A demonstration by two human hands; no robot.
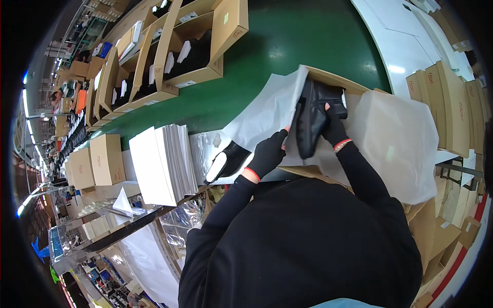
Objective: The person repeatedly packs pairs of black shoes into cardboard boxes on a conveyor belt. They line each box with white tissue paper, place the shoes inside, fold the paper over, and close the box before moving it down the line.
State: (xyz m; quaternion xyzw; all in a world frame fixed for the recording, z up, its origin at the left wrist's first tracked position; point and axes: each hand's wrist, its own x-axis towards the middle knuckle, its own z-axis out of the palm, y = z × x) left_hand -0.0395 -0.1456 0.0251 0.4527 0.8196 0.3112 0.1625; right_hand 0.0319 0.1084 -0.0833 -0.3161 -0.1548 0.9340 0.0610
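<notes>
we had the black boot [310, 126] lying on its side within the open cardboard box [336, 78], its toe pointing back toward our body. our right hand [335, 127] was wrapped round it near the ankle, thumb pressed on the upper side. our left hand [270, 153] was narrow, fingers drawn together by the edge of the white paper [264, 108]; we could not tell whether they pinched it or only rested there. more paper [398, 146] spread over the box's right side. the second boot [235, 158] lay outside, just left of our left hand, with white stuffing in its opening.

to do this step well, we judged, the grip had to be firm but light, so the leather would not crease. steadying the paper's edge clear of the sole seemed wise, since a dragged sheet could have bunched or torn.
</notes>
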